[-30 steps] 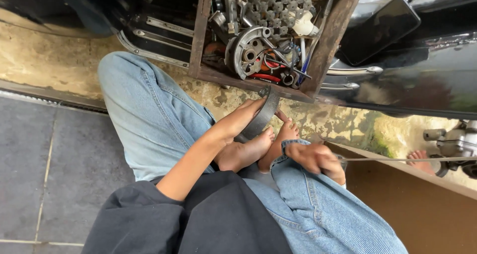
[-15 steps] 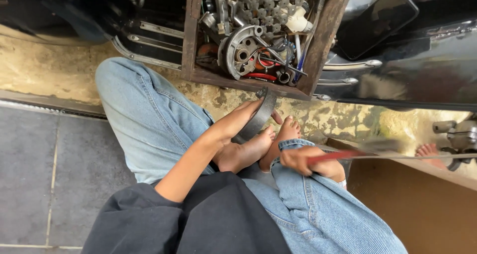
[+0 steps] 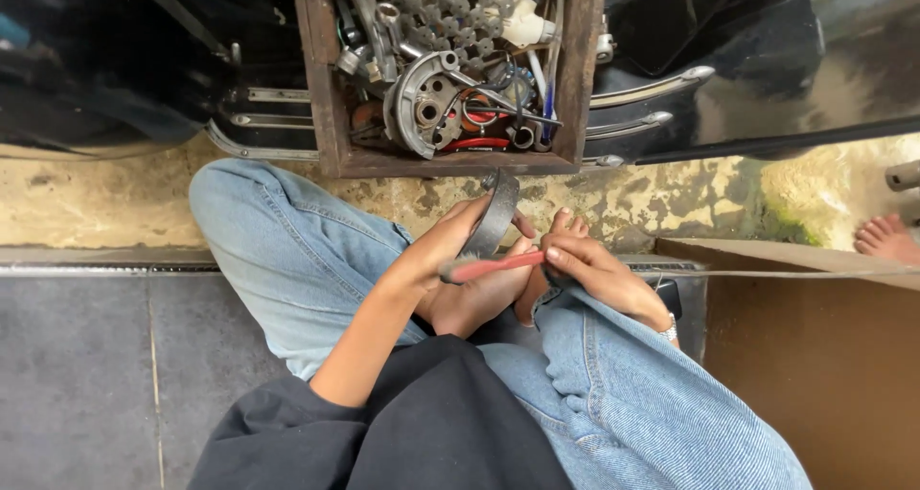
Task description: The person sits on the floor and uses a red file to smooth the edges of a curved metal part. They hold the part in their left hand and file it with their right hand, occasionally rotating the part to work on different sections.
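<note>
Left hand (image 3: 448, 246) grips curved dark metal brake shoe (image 3: 494, 212) above lap, fingers closed around it. Right hand (image 3: 589, 270) clamps red-handled brush (image 3: 494, 267) — bristles touching shoe. Wooden box of metal parts (image 3: 326, 78) just ahead.

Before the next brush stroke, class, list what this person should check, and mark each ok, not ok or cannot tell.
1. Left hand grips the curved metal part: ok.
2. Right hand holds the red-handled brush: ok.
3. Brush head meets the part: cannot tell, hidden by the hand.
4. Bare toes clear of the part: not ok, close beside it.
5. Wooden box of parts within reach: ok, likely.
</note>
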